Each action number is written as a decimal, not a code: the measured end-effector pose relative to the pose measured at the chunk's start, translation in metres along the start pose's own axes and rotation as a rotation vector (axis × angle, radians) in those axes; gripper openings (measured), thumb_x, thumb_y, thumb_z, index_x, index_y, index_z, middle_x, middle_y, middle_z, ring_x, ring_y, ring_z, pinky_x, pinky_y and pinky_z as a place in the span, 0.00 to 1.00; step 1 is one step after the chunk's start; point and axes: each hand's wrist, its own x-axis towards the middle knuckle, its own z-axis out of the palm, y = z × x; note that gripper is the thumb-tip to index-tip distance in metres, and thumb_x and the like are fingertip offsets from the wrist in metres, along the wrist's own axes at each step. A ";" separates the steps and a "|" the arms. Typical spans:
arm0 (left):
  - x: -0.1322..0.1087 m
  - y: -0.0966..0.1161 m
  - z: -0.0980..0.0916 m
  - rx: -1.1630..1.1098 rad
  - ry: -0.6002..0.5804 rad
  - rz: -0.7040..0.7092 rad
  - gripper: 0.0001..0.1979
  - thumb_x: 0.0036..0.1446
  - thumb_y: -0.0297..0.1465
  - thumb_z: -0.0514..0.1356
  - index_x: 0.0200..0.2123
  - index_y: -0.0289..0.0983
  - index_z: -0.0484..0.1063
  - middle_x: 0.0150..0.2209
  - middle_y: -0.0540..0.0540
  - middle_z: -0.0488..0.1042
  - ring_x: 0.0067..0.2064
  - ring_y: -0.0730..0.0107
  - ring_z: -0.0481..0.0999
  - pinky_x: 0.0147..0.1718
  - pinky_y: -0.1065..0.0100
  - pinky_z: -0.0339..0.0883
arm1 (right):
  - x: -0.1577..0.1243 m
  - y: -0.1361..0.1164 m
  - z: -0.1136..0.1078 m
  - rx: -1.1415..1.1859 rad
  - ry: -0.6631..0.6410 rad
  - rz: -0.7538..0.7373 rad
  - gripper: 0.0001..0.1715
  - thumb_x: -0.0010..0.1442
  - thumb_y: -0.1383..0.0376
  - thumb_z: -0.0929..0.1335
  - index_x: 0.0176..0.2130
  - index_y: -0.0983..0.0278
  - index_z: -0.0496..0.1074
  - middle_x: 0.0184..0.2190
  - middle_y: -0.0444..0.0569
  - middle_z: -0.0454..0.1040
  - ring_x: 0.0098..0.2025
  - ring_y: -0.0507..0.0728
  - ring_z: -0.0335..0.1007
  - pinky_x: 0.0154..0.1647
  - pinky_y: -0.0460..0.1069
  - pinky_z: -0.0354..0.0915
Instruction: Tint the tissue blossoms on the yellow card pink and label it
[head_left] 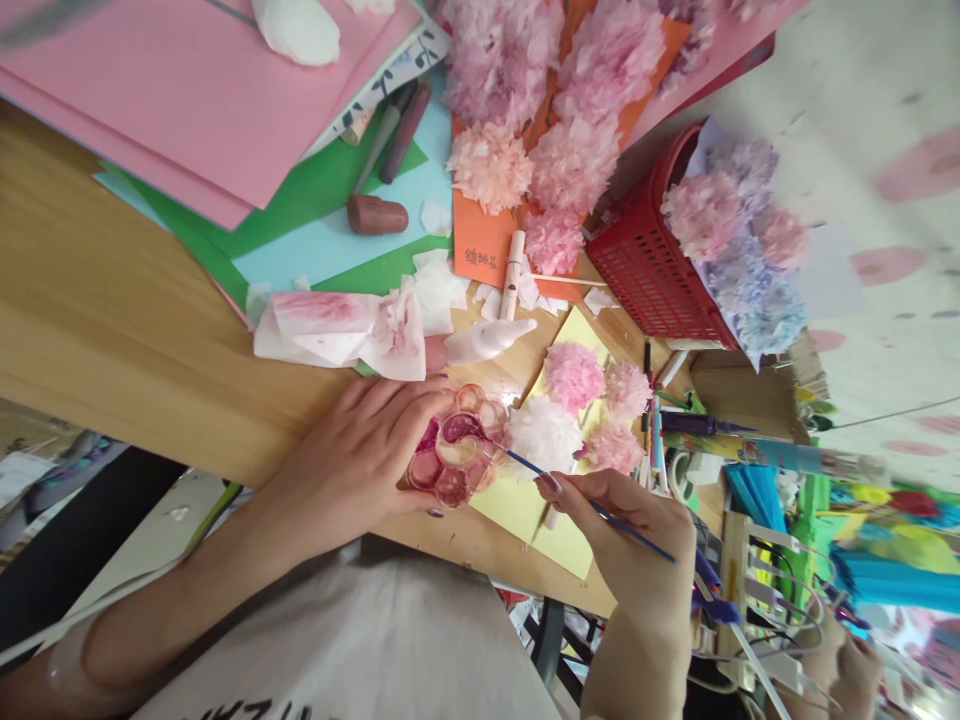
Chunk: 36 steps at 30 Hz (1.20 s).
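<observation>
Between the thumb and fingers of my left hand (379, 440) is a round, flower-shaped paint palette (451, 487) whose wells hold pink, red and purple paint. My right hand (637, 530) pinches a thin blue paintbrush (634, 535), its tip dipped into a dark magenta well. Just beyond the tip, a white tissue-paper pompom flower (544, 438) and several pink ones (574, 376) lie on a yellow sheet (562, 545). Near my left fingertips is a pink-stained tissue (322, 330).
A red plastic basket (649, 260) holds pink and blue paper flowers. More pink flowers (502, 60) lie on orange card (480, 245). Pink paper sheets (172, 110), a brown capped tool (377, 214) and a glue gun (712, 600) are around. Another person's hand (855, 670) shows at lower right.
</observation>
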 end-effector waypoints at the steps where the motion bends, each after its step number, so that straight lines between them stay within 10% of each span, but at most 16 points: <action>1: 0.000 0.000 0.000 0.002 0.000 -0.001 0.41 0.50 0.42 0.73 0.62 0.38 0.59 0.64 0.38 0.67 0.62 0.47 0.67 0.55 0.52 0.61 | 0.000 0.000 0.000 -0.008 0.013 -0.002 0.08 0.57 0.64 0.76 0.27 0.62 0.80 0.19 0.42 0.78 0.20 0.52 0.75 0.20 0.43 0.67; 18: 0.000 -0.006 0.003 0.058 -0.023 0.070 0.43 0.57 0.43 0.66 0.69 0.39 0.49 0.67 0.38 0.63 0.66 0.47 0.61 0.61 0.47 0.60 | -0.038 0.013 0.005 0.679 0.785 0.131 0.16 0.66 0.59 0.68 0.29 0.63 0.76 0.20 0.44 0.75 0.20 0.54 0.73 0.20 0.48 0.67; 25: -0.002 -0.004 0.003 0.090 0.054 0.143 0.37 0.59 0.39 0.65 0.67 0.38 0.53 0.65 0.35 0.63 0.65 0.46 0.62 0.62 0.44 0.61 | -0.070 0.041 0.005 0.749 0.760 0.142 0.20 0.68 0.55 0.65 0.31 0.62 0.77 0.20 0.47 0.75 0.20 0.55 0.72 0.22 0.51 0.70; 36: 0.021 0.075 0.001 0.077 0.178 0.392 0.08 0.63 0.23 0.57 0.40 0.43 0.73 0.34 0.50 0.80 0.38 0.67 0.79 0.41 0.61 0.73 | -0.084 0.063 0.007 1.045 0.840 0.152 0.33 0.66 0.44 0.62 0.27 0.63 0.80 0.24 0.54 0.80 0.24 0.58 0.76 0.21 0.51 0.70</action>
